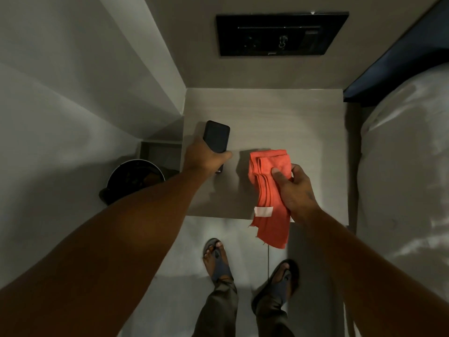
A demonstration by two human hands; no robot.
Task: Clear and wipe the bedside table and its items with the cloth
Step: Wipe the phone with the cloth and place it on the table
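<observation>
Off the table's left edge, a dark round bin stood on the floor, partly hidden behind the left forearm. The left hand reached over the table near its left edge, its grip clamped on a dark phone (or a flat dark device much like one), thumb along the right side; whether the device touched the surface could not be told. Just beside it, toward the front right of the table, the right hand had its grip closed on a folded orange cloth, thumb pressed on top. The cloth's far end lay over the table, while its lower end, bearing a white tag, hung past the front edge. A white bed lay against the table's right edge, and a black switch panel sat on the wall behind.
</observation>
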